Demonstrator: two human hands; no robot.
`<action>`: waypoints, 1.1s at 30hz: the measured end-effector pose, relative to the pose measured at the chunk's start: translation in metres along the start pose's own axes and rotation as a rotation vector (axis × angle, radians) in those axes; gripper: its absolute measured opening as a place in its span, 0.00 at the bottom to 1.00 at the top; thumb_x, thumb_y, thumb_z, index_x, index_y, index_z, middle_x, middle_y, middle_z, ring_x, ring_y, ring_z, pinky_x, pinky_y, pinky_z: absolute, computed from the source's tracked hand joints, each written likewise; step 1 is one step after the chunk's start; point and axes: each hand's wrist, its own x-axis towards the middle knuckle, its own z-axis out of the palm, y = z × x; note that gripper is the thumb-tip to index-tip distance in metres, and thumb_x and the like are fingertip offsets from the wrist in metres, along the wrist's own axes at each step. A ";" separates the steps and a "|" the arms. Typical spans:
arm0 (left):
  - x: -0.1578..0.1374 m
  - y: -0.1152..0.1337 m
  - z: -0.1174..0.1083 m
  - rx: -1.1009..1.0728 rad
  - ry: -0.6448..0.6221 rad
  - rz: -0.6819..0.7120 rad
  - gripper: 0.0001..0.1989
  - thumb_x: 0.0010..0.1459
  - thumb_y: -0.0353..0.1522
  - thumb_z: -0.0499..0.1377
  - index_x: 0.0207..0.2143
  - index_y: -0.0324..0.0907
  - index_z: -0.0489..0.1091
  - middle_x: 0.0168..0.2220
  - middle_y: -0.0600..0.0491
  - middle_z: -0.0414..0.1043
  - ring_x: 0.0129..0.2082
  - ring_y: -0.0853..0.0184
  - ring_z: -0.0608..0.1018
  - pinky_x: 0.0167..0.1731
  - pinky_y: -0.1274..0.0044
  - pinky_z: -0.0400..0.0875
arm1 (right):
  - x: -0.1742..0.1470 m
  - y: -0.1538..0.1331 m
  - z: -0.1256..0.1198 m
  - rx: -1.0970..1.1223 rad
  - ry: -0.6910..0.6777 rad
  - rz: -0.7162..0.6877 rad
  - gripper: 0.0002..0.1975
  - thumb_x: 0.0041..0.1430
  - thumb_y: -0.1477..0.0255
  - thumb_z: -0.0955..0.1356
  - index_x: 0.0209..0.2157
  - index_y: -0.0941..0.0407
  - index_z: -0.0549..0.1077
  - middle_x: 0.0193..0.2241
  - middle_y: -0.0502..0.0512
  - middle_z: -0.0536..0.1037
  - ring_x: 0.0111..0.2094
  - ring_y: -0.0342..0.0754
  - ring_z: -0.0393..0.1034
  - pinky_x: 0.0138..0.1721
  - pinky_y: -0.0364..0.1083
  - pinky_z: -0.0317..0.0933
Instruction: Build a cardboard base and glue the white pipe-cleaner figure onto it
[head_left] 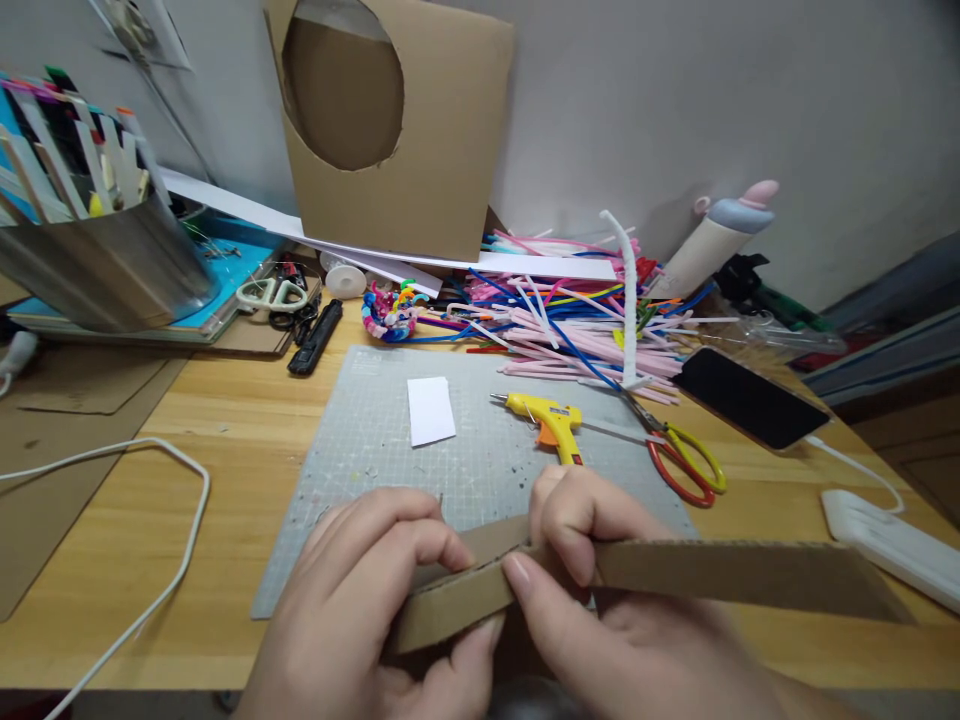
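Both hands hold a long strip of brown cardboard (735,570) near the table's front edge. My left hand (360,610) pinches its bent left part, fingers on top and thumb below. Close beside it, my right hand (600,580) grips the strip with thumb in front and curled fingers behind. The strip's long end sticks out to the right past my right hand. Beyond the hands, a yellow glue gun (551,418) lies on the grey cutting mat (360,440). A small white card (431,411) lies left of the glue gun.
Scissors with red and yellow handles (686,465) lie at the mat's right, near a black phone (750,398). Behind are many pipe cleaners (570,330) and a cardboard panel with a round hole (442,140). A metal pen holder (112,265) stands left; a white cable (199,510) crosses the table.
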 end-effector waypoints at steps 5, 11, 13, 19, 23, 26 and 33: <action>0.000 -0.001 0.000 0.015 -0.005 0.005 0.08 0.50 0.30 0.58 0.34 0.46 0.65 0.36 0.54 0.70 0.36 0.68 0.76 0.34 0.78 0.74 | 0.005 -0.001 0.000 -0.072 0.051 -0.049 0.16 0.49 0.78 0.68 0.23 0.54 0.53 0.24 0.47 0.60 0.27 0.45 0.57 0.28 0.46 0.54; 0.000 -0.003 0.002 0.019 0.001 0.031 0.09 0.50 0.30 0.59 0.35 0.46 0.65 0.36 0.55 0.70 0.36 0.69 0.76 0.33 0.79 0.73 | 0.007 -0.002 0.002 -0.091 0.092 -0.079 0.15 0.45 0.81 0.66 0.24 0.53 0.53 0.29 0.50 0.63 0.36 0.50 0.60 0.28 0.45 0.53; -0.001 -0.003 0.002 0.020 0.001 0.035 0.08 0.49 0.30 0.59 0.34 0.46 0.65 0.35 0.55 0.70 0.35 0.68 0.76 0.33 0.79 0.74 | 0.005 0.000 0.002 -0.078 0.078 -0.075 0.15 0.45 0.81 0.66 0.25 0.53 0.54 0.30 0.51 0.62 0.37 0.50 0.59 0.28 0.45 0.54; 0.001 -0.001 0.004 0.019 0.002 0.020 0.08 0.49 0.30 0.59 0.34 0.46 0.65 0.36 0.54 0.70 0.36 0.68 0.76 0.32 0.78 0.74 | 0.004 0.003 0.004 -0.056 0.059 -0.099 0.15 0.44 0.83 0.65 0.27 0.52 0.54 0.30 0.49 0.60 0.34 0.48 0.57 0.31 0.46 0.54; 0.000 -0.001 0.002 0.033 -0.001 0.036 0.08 0.50 0.30 0.59 0.34 0.46 0.65 0.35 0.55 0.70 0.35 0.69 0.76 0.33 0.79 0.73 | 0.005 0.005 0.004 -0.074 0.041 -0.122 0.16 0.44 0.83 0.64 0.27 0.52 0.52 0.30 0.49 0.59 0.35 0.47 0.56 0.34 0.46 0.54; 0.000 -0.001 0.001 0.034 -0.013 0.026 0.08 0.50 0.29 0.59 0.34 0.46 0.65 0.36 0.55 0.70 0.35 0.69 0.75 0.33 0.79 0.73 | 0.005 0.007 0.006 -0.051 0.042 -0.121 0.16 0.44 0.83 0.63 0.27 0.53 0.51 0.30 0.48 0.59 0.34 0.47 0.55 0.36 0.47 0.53; -0.002 0.000 0.000 0.010 -0.007 0.042 0.08 0.50 0.29 0.60 0.34 0.46 0.65 0.35 0.55 0.71 0.35 0.69 0.76 0.32 0.79 0.73 | 0.001 0.016 0.013 0.102 0.036 -0.084 0.14 0.42 0.82 0.63 0.29 0.52 0.56 0.31 0.49 0.62 0.33 0.47 0.58 0.34 0.47 0.55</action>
